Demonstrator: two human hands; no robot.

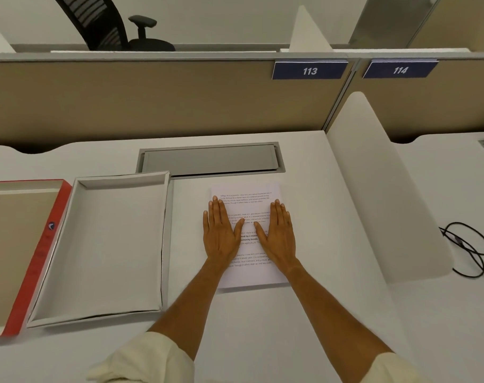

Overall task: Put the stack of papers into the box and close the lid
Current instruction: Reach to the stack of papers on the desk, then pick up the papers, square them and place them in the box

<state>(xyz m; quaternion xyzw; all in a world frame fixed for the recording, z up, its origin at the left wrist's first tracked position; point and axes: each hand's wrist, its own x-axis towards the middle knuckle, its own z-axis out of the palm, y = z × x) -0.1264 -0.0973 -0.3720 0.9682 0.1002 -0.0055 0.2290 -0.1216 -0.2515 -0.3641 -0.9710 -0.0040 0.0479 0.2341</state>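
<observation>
A stack of white printed papers (pixel 249 194) lies flat on the white desk, right of centre. My left hand (pixel 221 233) rests palm down on its left half, fingers spread. My right hand (pixel 276 233) lies flat on its right half in the same way. Neither hand grips anything. Left of the papers stands the grey open box (pixel 105 244), with nothing inside. Its red lid (pixel 39 258) lies upside down against the box's left side, showing a tan inner face.
A grey cable hatch (pixel 210 160) is set into the desk (pixel 318 313) behind the papers. A white curved divider (pixel 387 203) rises on the right, with a black cable (pixel 473 250) beyond it. A tan partition (pixel 152 100) closes the back.
</observation>
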